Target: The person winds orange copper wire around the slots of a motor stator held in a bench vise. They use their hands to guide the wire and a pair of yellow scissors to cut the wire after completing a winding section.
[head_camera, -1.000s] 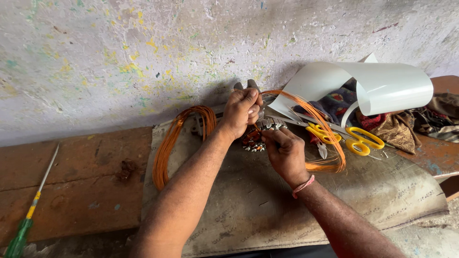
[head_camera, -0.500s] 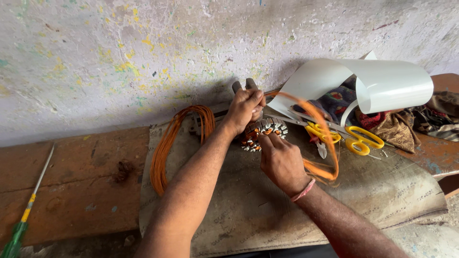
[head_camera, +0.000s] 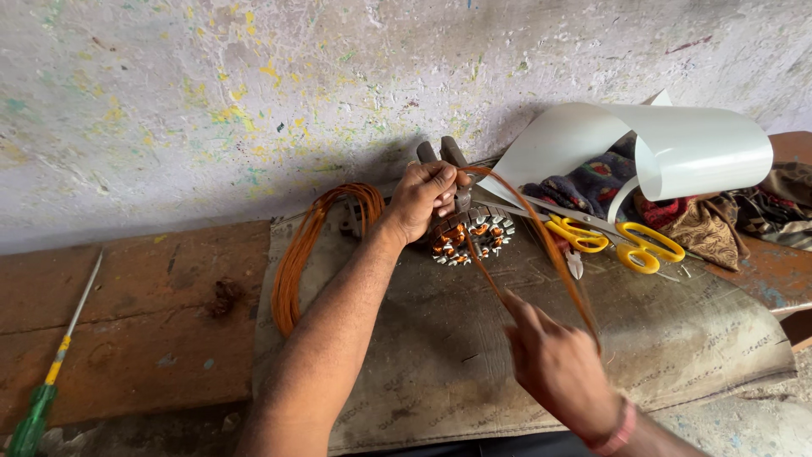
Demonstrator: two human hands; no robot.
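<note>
Two hands: left hand [head_camera: 427, 199] grips toothed stator [head_camera: 474, 237], right hand [head_camera: 554, 364] pinches copper wire [head_camera: 541, 245]

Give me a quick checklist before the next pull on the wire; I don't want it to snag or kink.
1. Stator held down: ok, left hand grips it together with pliers.
2. Wire in right hand: ok, strands run taut from the stator to the fingers.
3. Wire path free: cannot tell, scissors lie close beside the strands.
4. Coil feeding freely: cannot tell, its far end is hidden behind the left hand.
5. Mat lying flat: ok.
6. Screwdriver out of the way: ok, far off to the left.
</note>
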